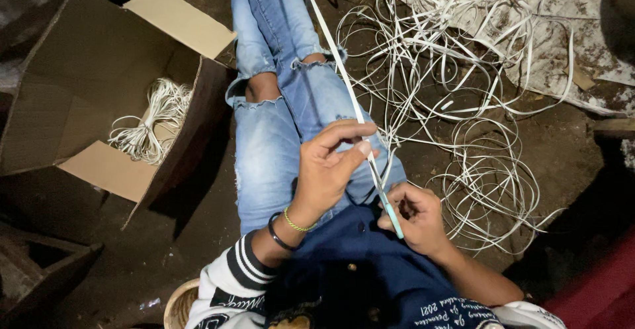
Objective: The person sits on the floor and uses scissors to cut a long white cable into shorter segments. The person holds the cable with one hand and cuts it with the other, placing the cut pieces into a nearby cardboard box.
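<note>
A white strip [344, 77] is stretched over the lap, its long axis running up and away from the body. It is pinched by the left hand [327, 170]; nearer the body, a blade [390, 213] is gripped by the right hand [417, 216] against it. A tangle [463, 104] lies beyond.

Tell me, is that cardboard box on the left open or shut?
Open. The cardboard box has its flaps spread outward, and a bundle of white strips shows inside.
</note>
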